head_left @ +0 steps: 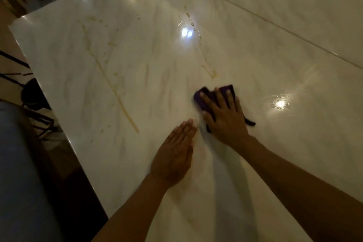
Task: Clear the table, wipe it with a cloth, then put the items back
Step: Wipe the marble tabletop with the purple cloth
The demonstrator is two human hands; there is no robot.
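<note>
A glossy pale marble table fills most of the frame, its polished top throwing back bright spots of ceiling light at centre and right. Thin brownish streaks run diagonally across the left half of the slab, and a shorter trail with a few droplets sits above the hands. At centre right, the right hand lies palm-down on a purple cloth, fingers spread and straight, pressing it flat to the table; a dark corner of the cloth sticks out at the hand's right edge. Just to its lower left, the left hand rests flat on the bare marble, fingers straight and pressed together, not touching the cloth. Dark chair frames stand off the table's left edge, over a lighter floor. A seam crosses the marble at upper right.
</note>
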